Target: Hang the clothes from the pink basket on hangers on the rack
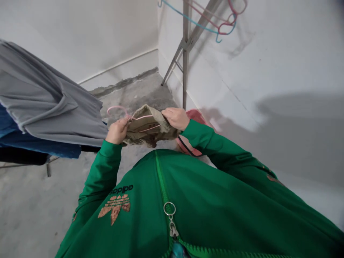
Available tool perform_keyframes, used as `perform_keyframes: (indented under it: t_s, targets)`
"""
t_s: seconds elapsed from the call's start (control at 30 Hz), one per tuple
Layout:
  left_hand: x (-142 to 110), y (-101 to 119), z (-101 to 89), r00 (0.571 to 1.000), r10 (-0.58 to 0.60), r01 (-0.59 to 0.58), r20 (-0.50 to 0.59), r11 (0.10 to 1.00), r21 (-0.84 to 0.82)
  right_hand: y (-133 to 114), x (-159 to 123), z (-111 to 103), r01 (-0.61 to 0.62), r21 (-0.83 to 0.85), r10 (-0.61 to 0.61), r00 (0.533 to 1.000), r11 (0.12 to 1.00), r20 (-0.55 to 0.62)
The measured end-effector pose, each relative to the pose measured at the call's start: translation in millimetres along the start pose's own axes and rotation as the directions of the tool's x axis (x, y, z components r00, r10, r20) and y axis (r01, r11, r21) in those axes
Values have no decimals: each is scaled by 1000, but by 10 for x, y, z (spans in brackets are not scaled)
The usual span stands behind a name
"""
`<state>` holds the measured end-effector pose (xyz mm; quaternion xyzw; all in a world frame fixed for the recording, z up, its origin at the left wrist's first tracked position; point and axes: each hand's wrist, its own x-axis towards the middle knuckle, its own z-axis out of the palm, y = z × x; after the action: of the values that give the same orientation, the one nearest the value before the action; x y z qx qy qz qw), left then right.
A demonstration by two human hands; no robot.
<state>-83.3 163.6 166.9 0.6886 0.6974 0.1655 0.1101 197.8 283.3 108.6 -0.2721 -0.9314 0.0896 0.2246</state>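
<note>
In front of my body I hold a khaki garment (168, 135) by its two sides, its wide opening stretched between my hands. A pink clothes hanger (118, 107) lies partly inside that opening, with its curved hook sticking out at the left. My left hand (117, 130) is closed around the garment's left edge, right beside the base of the hook. Fingers of my right hand (176, 118) are wrapped over the right side of the opening. The garment's lower part is dark and bunched, and what kind of clothing it is cannot be made out.
Grey cloth (48, 96) and blue cloth (61, 146) hang on a rack at the left. Blue hangers (185, 16) and red hangers hang from a metal stand (185, 64) against the white wall. A pink basin (196, 116) sits on the concrete floor (32, 200) behind my right arm.
</note>
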Motion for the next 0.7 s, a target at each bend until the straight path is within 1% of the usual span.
perform_keyframes:
  t_s: [0.07,0.13,0.2,0.27,0.3,0.33,0.37,0.4,0.43,0.47,0.5,0.53,0.57,0.6,0.63,0.67,0.7]
  targets:
    - [-32,-77,-93,995,-88,80,37,982,169,43,3,-80,-21,-16,21,1000,1000,9]
    - [-60,-88,-163,981,-185,159,53,935,316,53,17,-139,-25,-50,26,999,998,19]
    - [-84,-28,-192,968,-243,199,58,889,412,31,36,-169,-25,-87,27,1000,996,16]
    - [-108,63,-197,960,-270,208,70,862,462,10,52,-182,-49,-97,49,999,994,-9]
    - [-124,101,-200,959,-265,190,101,865,464,10,56,-190,-64,-88,62,998,994,-24]
    - [-145,124,-209,957,-239,146,162,885,442,20,56,-203,-78,-72,75,996,994,-38]
    - [-171,125,-228,949,-190,81,252,919,387,41,52,-224,-88,-51,86,995,995,-51]
    - [-199,101,-256,929,-122,13,351,955,297,72,43,-252,-93,-23,91,994,995,-61]
    - [-229,53,-293,903,-53,-32,426,981,190,110,30,-288,-91,11,92,993,996,-74]
    - [-258,-17,-334,894,-9,-40,448,994,101,153,14,-331,-84,52,88,992,995,-89]
    - [-282,-104,-374,912,-9,-14,411,999,51,198,-3,-377,-74,95,84,991,993,-108]
    - [-300,-202,-408,946,-49,37,322,998,43,241,-22,-426,-63,137,81,989,989,-127]
    - [-309,-303,-431,974,-104,94,203,994,56,282,-39,-474,-52,175,79,986,983,-150]
    - [-307,-400,-438,986,-145,140,86,988,67,318,-55,-520,-41,205,78,982,978,-174]
    - [-296,-486,-429,987,-159,159,-2,985,60,349,-68,-561,-33,224,78,977,974,-197]
    - [-277,-559,-405,987,-151,152,-47,988,32,374,-77,-599,-26,234,77,974,972,-215]
    - [-252,-616,-368,989,-134,134,-54,991,-13,394,-83,-633,-19,236,75,970,972,-230]
